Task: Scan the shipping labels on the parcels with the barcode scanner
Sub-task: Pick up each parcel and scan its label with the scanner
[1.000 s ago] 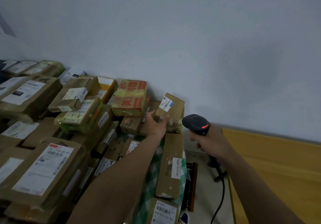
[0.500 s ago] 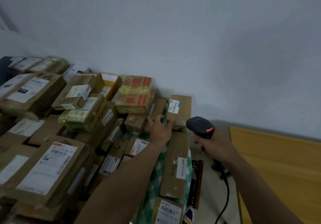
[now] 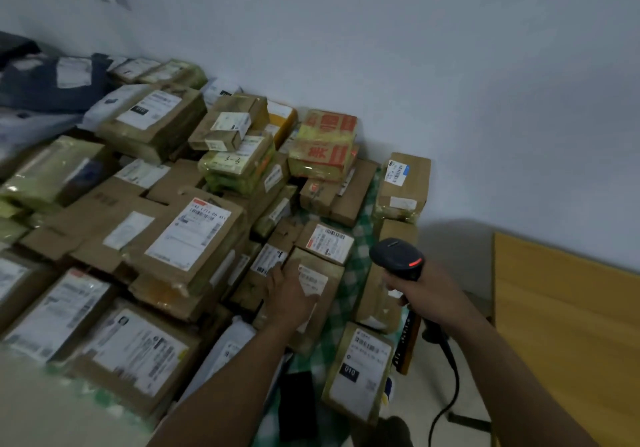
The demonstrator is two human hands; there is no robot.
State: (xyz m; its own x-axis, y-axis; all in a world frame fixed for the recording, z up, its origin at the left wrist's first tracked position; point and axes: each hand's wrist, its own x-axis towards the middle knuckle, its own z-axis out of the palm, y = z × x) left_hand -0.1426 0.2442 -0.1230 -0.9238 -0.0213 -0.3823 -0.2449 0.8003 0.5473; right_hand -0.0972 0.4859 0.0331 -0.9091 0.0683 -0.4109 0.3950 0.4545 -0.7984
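Beneath the pale wall (image 3: 450,65), our left hand (image 3: 289,294) lies flat on a brown parcel (image 3: 333,296), its label (image 3: 313,282) just left of the barcode scanner (image 3: 396,256) gripped in our right hand (image 3: 424,296), likely needing a leftward swing.

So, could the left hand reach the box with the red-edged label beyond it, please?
Probably yes: the left hand rests on the neighbouring parcel, and the box lies uncovered right beside it.
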